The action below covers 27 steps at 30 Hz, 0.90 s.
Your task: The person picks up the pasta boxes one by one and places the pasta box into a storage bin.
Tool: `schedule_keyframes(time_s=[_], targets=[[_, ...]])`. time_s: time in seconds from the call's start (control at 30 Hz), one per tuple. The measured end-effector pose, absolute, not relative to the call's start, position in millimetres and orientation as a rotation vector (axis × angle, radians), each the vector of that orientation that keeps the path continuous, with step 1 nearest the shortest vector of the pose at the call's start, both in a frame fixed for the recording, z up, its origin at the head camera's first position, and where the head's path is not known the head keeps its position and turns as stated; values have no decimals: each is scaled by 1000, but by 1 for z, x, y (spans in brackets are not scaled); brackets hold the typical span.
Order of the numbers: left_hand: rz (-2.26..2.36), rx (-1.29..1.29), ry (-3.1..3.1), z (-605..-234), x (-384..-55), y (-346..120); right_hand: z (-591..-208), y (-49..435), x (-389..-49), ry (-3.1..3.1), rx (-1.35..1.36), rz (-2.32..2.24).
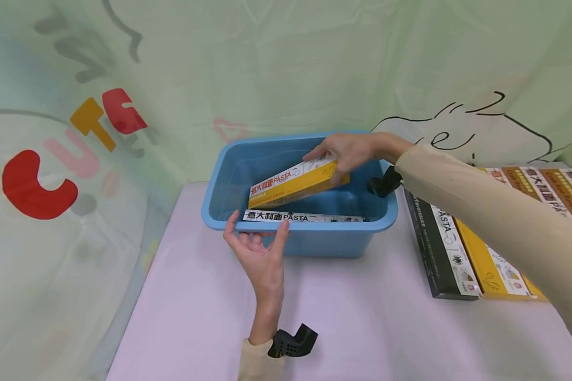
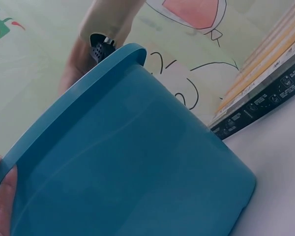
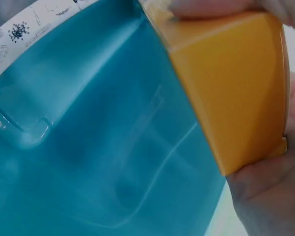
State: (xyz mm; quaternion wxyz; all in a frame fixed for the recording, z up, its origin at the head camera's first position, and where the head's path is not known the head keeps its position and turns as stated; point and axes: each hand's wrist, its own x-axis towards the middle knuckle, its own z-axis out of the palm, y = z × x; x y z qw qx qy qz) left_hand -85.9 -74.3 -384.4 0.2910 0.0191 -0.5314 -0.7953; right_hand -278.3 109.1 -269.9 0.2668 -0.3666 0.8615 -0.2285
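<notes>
My right fingers are pinching the yellow box, which is slanting inside the tub, just behind the white box. My left fingers are gripping the tub's near side. If my right fingers are slipping, the yellow box could be dropping crooked and bumping the white one.

A long beige cloth right sleeve and a matching beige cloth left sleeve look plain. The angular black left wrist camera has small holes; the black right wrist camera looks similarly blocky.
</notes>
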Motion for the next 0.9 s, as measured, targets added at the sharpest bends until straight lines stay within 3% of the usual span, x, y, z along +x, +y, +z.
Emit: schedule_keyframes(time_s=[0.9], targets=[[-2111, 73, -1404, -385, -86, -73, -277, 115, -296, 2243, -938, -591]])
